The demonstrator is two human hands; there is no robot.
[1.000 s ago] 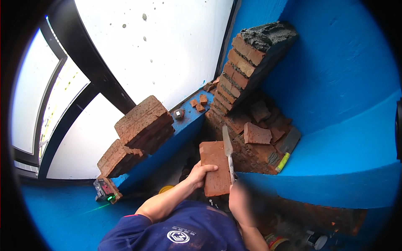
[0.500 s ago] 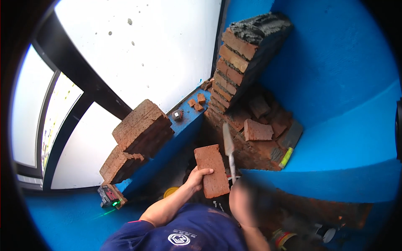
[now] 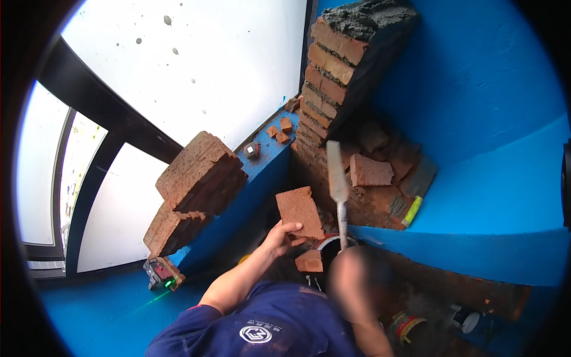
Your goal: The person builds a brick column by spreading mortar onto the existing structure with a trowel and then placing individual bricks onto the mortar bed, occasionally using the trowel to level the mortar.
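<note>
The left hand (image 3: 278,239) has its grip clamped on a brick (image 3: 299,211); a smaller piece (image 3: 309,260) is apart at its five o'clock. A trowel (image 3: 337,172) points toward twelve, gripped by the blurred right hand (image 3: 351,276). Brick-cutting seems underway; next calls for checking the edge.

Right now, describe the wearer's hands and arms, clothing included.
The left hand is ungloved, and the left forearm is bare, with no watch or band showing. The right hand is blurred, so its details can't be made out. The navy-blue left sleeve is short, part of a shirt with a round white emblem on its front.
</note>
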